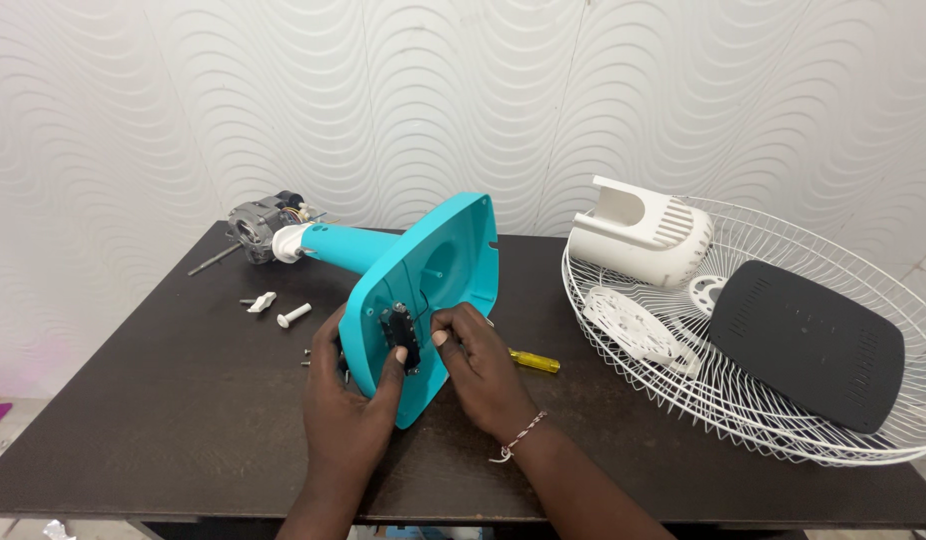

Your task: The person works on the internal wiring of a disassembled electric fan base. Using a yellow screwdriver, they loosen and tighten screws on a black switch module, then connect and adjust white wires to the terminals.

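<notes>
Head view. Teal fan base (pixel 423 290) lies tipped on its side on dark tabletop (pixel 183 420), underside facing the camera; its neck runs back-left to the bare motor (pixel 263 228). Left hand (pixel 348 405) grips the base's lower rim, thumb pressed on a small black switch block (pixel 399 330) set inside the underside. Right hand (pixel 478 365) is pinched narrow, index and thumb tips at the block's right edge, apparently on its thin wires; whether it holds anything else can't be told.

Doing it well (judgement): keep the left hand's grip firm so the base doesn't roll; work the block w/ fingertips only, no tugging on the wires; keep the underside turned toward the eye.

Nearby: yellow-handled screwdriver (pixel 533 360) just right of the right hand; loose screws (pixel 307 357) and white plastic pieces (pixel 278 310) left of the base. Well apart at right: white wire guard (pixel 623 385) holding white motor cover (pixel 638 240), a white disc and a black base plate (pixel 808 345).
</notes>
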